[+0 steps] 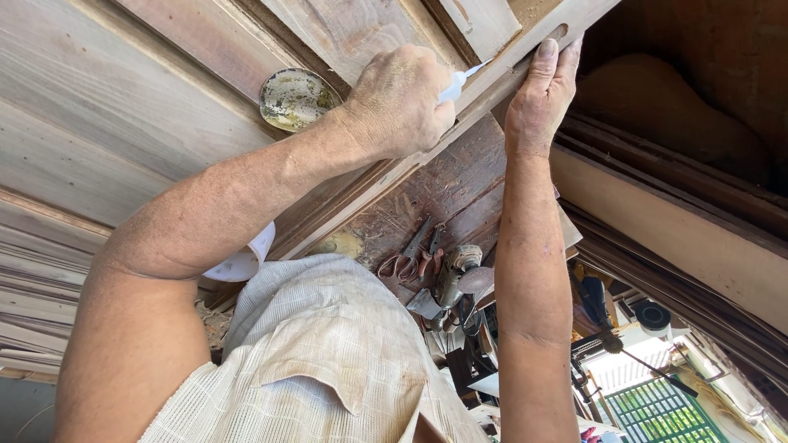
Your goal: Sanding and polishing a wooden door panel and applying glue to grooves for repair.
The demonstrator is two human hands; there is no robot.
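Note:
My left hand is closed around a small white tool. Its thin tip points at a long slot cut in a pale wooden rail that runs diagonally across the bench. My right hand lies on the same rail just beside the slot, with its fingers stretched flat and the fingertips at the slot's end. Its thumb is hidden. The rail rests on top of wide, weathered wooden panels.
A round metal dish with yellowish residue sits on the panels by my left wrist. A white bowl is under my left forearm. Red-handled pliers and a power grinder lie on a dark board. Stacked planks are at the right.

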